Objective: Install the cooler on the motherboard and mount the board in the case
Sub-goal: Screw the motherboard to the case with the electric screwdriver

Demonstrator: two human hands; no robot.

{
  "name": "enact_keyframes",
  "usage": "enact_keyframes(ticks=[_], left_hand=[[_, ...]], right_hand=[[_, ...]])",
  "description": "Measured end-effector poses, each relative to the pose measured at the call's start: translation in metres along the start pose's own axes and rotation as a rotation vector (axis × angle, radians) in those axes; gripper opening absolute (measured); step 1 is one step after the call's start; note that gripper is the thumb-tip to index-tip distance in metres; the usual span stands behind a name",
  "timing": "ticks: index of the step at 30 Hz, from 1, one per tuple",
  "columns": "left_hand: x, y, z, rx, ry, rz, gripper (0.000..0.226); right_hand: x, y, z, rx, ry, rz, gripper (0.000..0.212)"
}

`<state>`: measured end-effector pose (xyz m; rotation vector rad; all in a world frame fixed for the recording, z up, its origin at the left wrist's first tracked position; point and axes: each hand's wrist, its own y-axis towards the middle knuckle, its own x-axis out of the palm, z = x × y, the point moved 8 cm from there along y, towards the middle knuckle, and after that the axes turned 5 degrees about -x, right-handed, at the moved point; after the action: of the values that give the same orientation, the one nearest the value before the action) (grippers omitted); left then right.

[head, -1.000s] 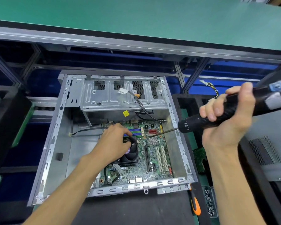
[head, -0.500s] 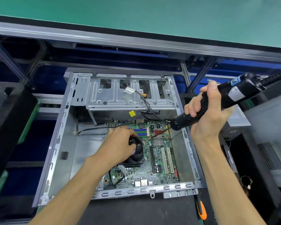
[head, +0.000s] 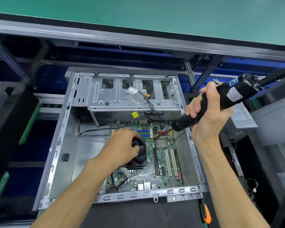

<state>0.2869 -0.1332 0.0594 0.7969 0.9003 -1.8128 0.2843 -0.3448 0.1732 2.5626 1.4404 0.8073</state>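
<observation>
The green motherboard (head: 164,168) lies flat inside the open grey metal case (head: 59,145). A black fan cooler (head: 141,155) sits on the board's left half. My left hand (head: 122,148) rests on top of the cooler, its fingers curled over the far edge. My right hand (head: 206,116) grips a black electric screwdriver (head: 220,99) slanting down to the left. Its bit tip touches the board at a screw point (head: 153,139) just right of the blue and green memory slots (head: 144,133).
A drive cage (head: 132,94) with loose cables fills the case's far end. A grey power supply (head: 242,120) and a perforated side panel (head: 280,145) lie to the right. An orange-handled screwdriver (head: 206,213) lies near the case's front right corner. Dark foam blocks stand at left.
My right hand has brought the electric screwdriver left and down, so its bit now reaches the board beside the memory slots. My left hand has stayed on the cooler.
</observation>
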Motion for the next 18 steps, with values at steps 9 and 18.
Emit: enact_keyframes(ticks=[9, 18], left_hand=[[0.000, -0.001, 0.000, -0.008, -0.010, -0.005, 0.029], [0.001, 0.001, 0.000, -0.010, -0.001, -0.003, 0.026]], right_hand=[[0.003, -0.001, 0.003, -0.009, -0.017, -0.001, 0.020], [0.015, 0.001, 0.006, -0.019, -0.046, -0.073, 0.020]])
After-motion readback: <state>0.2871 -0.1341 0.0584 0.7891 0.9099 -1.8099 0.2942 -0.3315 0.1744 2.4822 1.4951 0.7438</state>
